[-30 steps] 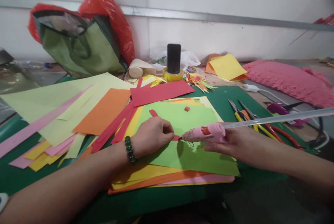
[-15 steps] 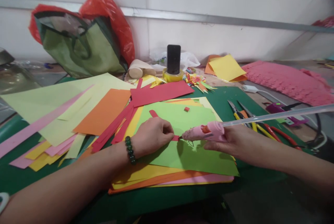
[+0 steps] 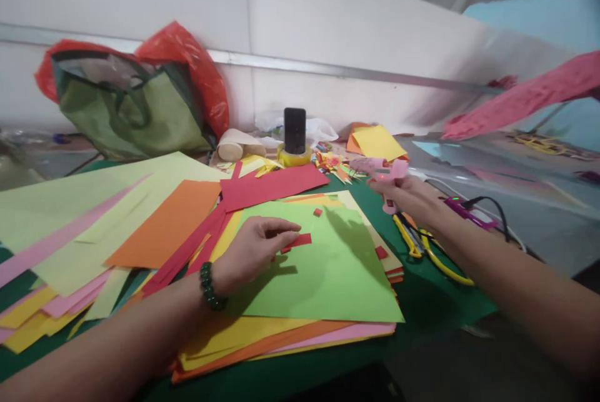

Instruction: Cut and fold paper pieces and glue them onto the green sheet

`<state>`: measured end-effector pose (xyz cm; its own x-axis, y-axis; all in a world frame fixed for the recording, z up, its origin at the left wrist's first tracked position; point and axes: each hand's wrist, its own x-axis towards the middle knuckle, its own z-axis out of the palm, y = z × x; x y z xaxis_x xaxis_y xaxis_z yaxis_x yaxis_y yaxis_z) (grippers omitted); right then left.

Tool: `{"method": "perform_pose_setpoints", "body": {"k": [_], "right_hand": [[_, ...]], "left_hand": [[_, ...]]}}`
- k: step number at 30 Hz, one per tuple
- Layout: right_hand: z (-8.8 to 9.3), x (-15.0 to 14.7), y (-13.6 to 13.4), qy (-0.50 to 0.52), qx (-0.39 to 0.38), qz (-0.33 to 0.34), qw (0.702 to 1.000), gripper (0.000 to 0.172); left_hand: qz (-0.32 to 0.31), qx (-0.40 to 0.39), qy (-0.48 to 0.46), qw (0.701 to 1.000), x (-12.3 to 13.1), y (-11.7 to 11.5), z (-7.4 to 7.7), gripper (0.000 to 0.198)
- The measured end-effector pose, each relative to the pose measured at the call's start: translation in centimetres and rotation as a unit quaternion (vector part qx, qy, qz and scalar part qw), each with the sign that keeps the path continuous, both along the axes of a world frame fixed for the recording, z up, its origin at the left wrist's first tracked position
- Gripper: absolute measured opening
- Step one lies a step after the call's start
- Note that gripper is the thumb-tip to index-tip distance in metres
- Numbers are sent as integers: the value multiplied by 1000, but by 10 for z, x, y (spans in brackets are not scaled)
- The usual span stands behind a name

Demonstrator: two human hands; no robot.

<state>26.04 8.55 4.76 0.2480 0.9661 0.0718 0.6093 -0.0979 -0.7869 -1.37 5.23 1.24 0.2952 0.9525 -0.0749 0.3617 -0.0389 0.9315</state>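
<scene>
"Describing the red paper strip (image 3: pixel 302 240): what handling applies?"

"Expect a light, thin piece, probably stiff enough to lie flat in the grip but easily creased. The left hand (image 3: pixel 248 252) pinches it between thumb and forefinger, just above the green sheet (image 3: pixel 337 289). Hold it at 1 end, as here, using light pressure."

"State its direction."

"Its long axis runs roughly crosswise. The free end projects to the right of the fingertips, angled slightly toward the far side."

"Now the pink glue gun (image 3: pixel 370 166). Is its grip confirmed?"

"The right hand (image 3: pixel 415 199) appears wrapped around its handle, beyond the far right corner of the paper stack (image 3: pixel 244 333). Blur prevents telling whether a finger presses the trigger. Judge the body rigid and heavier than paper; treat the nozzle as possibly hot. Take hold at the handle only."

"And its axis?"

"The barrel lies roughly crosswise, nozzle pointing left, toward the coloured paper cuttings (image 3: pixel 340 167). The 2 held items are well apart."
</scene>
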Motion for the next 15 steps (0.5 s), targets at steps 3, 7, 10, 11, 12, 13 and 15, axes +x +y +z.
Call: {"method": "perform_pose_setpoints", "body": {"k": [3, 7, 10, 11, 12, 13, 15], "right_hand": [[-10, 6, 19, -12, -32, 17, 999, 34], [-34, 13, 39, -46, -78, 44, 995, 40], [-49, 20, 49, -75, -95, 46, 992, 43], [-51, 22, 50, -87, -98, 49, 990, 44], [-51, 23, 51, -100, -100, 54, 988, 44], [-49, 25, 50, -114, -100, 62, 986, 44], [-41, 26, 42, -145, -99, 81, 981, 41]], "left_hand": [[14, -58, -87, 994, -1, 1, 2, 32], [33, -101, -183, 977, -2, 3, 1, 28], [64, -134, -247, 957, -2, 5, 1, 29], [75, -143, -263, 951, -3, 6, 2, 32], [82, -150, -275, 946, -3, 6, 2, 33], [85, -154, -284, 943, -3, 7, 3, 33], [87, -155, -298, 938, -4, 8, 3, 31]]}}
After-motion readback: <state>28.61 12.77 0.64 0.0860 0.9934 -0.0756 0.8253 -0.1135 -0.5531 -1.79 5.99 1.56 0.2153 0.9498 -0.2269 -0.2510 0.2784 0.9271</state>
